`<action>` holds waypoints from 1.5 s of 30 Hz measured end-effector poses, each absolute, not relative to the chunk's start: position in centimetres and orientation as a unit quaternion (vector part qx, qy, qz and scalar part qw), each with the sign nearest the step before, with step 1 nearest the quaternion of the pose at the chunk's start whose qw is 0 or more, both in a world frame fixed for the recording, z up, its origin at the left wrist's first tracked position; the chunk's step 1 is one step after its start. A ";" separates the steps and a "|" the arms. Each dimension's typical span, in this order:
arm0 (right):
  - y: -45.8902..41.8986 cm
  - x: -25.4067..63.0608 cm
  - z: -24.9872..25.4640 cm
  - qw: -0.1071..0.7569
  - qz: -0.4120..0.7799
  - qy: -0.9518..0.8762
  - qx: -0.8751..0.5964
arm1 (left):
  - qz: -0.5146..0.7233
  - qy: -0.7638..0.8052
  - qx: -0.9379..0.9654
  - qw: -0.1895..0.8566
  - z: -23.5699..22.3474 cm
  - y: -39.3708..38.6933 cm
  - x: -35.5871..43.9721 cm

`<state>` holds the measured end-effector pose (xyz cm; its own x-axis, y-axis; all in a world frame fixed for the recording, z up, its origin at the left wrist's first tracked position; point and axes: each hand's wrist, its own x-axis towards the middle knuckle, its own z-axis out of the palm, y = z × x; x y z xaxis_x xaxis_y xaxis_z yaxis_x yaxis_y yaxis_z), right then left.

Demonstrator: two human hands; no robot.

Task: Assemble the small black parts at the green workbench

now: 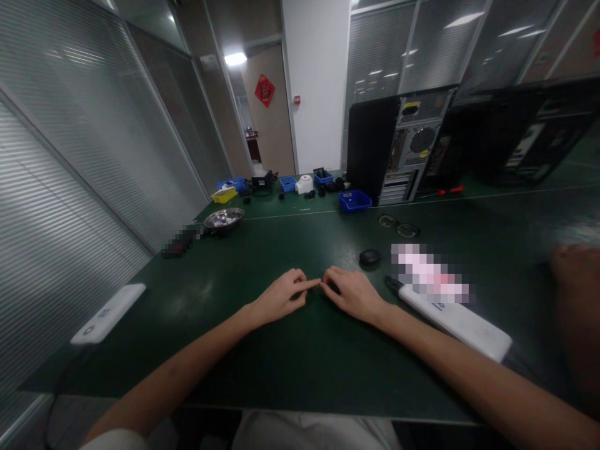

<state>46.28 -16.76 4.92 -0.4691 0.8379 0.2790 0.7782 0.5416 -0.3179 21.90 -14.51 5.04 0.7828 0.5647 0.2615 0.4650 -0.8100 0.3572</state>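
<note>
Left hand (281, 297): index extended, thumb apart. Right hand (354, 294): fingers curled; cannot tell if pinching anything. Black mouse (370, 257) lies on worktop (276, 250), just beyond right hand. Steady, low wrists should aid fingertip control.

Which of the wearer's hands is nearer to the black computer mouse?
The right: the right hand is just below and left of the black mouse in the view; the left hand is farther left, beyond the right hand.
</note>
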 end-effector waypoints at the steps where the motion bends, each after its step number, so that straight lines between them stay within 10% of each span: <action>1: -16.7 46.3 4.9 0.192 0.061 -0.856 -0.477 | 0.172 0.277 0.936 0.132 5.0 -14.5 22.0; 45: -17.1 46.6 4.4 0.196 0.094 -0.794 -0.568 | 0.269 0.338 0.888 0.160 4.3 -13.5 19.7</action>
<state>46.59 -17.11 4.42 -0.2785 0.9386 0.2039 0.8646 0.3374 -0.3723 19.73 -13.47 4.32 0.6270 0.6860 0.3693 0.5142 -0.7205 0.4653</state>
